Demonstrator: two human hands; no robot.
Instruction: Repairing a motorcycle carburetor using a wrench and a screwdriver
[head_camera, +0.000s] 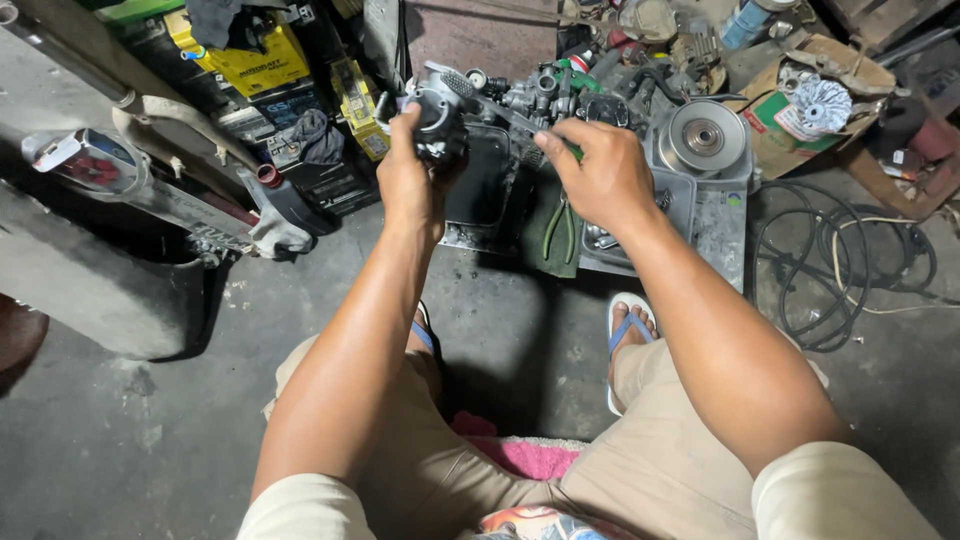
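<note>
1. The left arm ran straight forward from the knee, and the left hand (408, 175) was raised with its fingers wrapped tight around a dark grey carburettor (440, 120), holding it up above the floor.
2. The right arm reached forward at a slant from the right, its wrist bent inward. The right hand (600, 175) was closed around the green handle of a screwdriver (510, 118), knuckles upward.
3. The screwdriver's metal shaft lay level, pointing left, and its tip met the upper part of the carburettor.
4. The carburettor was a chunky cast-metal body, dirty and dull, with a round ribbed cap at its top; its lower part was hidden behind the left hand's fingers.
5. It was held over a dark metal tray (480, 190) that sat on the concrete floor just ahead of the person's feet.
6. Green-handled pliers (560, 228) lay on a dark cloth beneath the right hand.
7. A round pulley disc (703, 138) rested on a grey tray to the right, and black cables (840, 260) coiled on the floor beyond it.
8. A foot in a blue-strapped sandal (625, 330) showed between the knees.
</note>
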